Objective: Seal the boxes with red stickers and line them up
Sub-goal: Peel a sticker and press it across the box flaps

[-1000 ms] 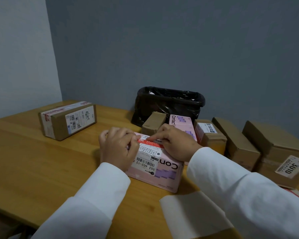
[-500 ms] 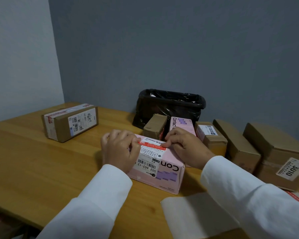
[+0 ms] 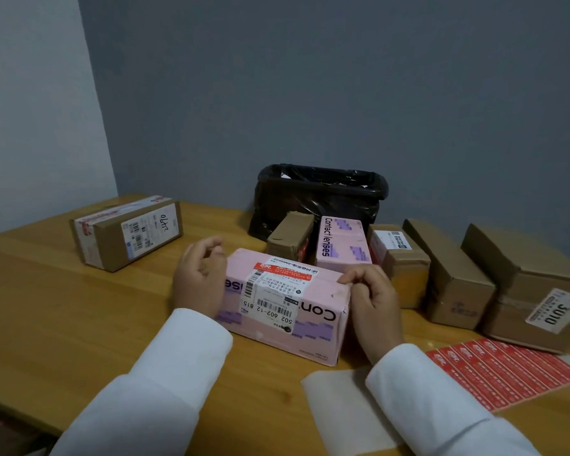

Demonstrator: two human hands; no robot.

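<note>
Head view: a long pink cardboard box [image 3: 285, 304] with a white shipping label and a red sticker [image 3: 278, 269] across its top lies on the wooden table [image 3: 46, 307]. Left hand [image 3: 199, 279] cups the box's left end, fingers loosely curled. Right hand [image 3: 374, 299] rests against its right end, fingertips touching the top edge. A sheet of red stickers [image 3: 504, 371] lies to the right.
</note>
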